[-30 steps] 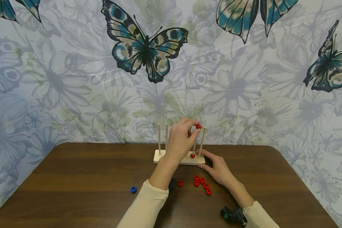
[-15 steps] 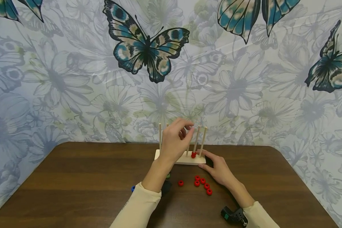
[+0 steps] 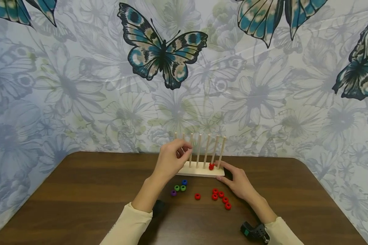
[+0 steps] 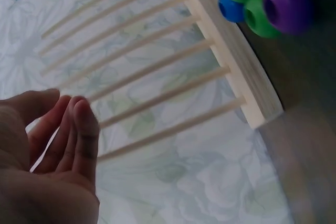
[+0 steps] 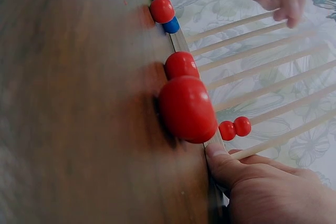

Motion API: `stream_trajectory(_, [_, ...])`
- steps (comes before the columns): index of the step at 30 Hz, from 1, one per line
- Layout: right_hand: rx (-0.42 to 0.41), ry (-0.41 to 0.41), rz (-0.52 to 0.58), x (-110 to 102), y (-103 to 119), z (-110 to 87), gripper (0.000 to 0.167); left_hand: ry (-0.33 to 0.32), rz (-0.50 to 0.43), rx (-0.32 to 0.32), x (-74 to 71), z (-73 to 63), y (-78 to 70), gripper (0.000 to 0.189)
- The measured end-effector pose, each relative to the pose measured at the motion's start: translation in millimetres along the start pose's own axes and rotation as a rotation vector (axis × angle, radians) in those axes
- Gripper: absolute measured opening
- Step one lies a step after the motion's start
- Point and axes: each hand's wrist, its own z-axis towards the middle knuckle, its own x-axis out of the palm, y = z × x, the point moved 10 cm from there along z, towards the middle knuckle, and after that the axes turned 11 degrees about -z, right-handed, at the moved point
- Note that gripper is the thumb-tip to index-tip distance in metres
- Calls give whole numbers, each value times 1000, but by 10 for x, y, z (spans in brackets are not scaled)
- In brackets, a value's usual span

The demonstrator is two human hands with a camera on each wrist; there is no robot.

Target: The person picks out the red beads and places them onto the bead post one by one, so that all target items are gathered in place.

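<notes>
A pale wooden peg stand (image 3: 199,173) with a row of upright pegs stands toward the back of the table. Two red beads (image 3: 211,166) sit stacked at the foot of the second peg from the right. My right hand (image 3: 240,183) grips the stand's right end, thumb at the front edge and fingers behind; the right wrist view shows the thumb (image 5: 216,151) on the base. In front of the left-hand pegs my left hand (image 3: 171,157) is raised with fingers loosely bent. Nothing shows between its thumb and fingertips (image 4: 84,114) in the left wrist view.
Several loose red beads (image 3: 215,196) lie before the right hand, with one red bead (image 3: 197,196) apart. Two green beads (image 3: 183,188), a blue bead (image 3: 184,182) and a purple bead (image 3: 173,193) cluster left of it. A patterned cloth (image 3: 110,112) hangs behind the table (image 3: 79,190).
The left hand let go of a red bead at the second peg from the right; it now rests on the one below. That hand moved left and slightly down. The right hand kept its grip.
</notes>
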Motion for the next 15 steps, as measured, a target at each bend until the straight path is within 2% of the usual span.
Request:
stream_trajectory(4, [-5, 4, -2, 3, 6, 2, 56, 125, 3, -76, 77, -81, 109, 3])
stream_trajectory(8, [-19, -1, -4, 3, 22, 5, 56, 274, 27, -144, 229, -197, 203, 2])
stream_trajectory(11, [-21, -10, -3, -7, 29, 1, 56, 365, 38, -172, 353, -287, 242, 2])
stream_trajectory(15, [-21, -16, -3, -7, 26, -1, 56, 484, -6, -217, 532, -408, 272, 4])
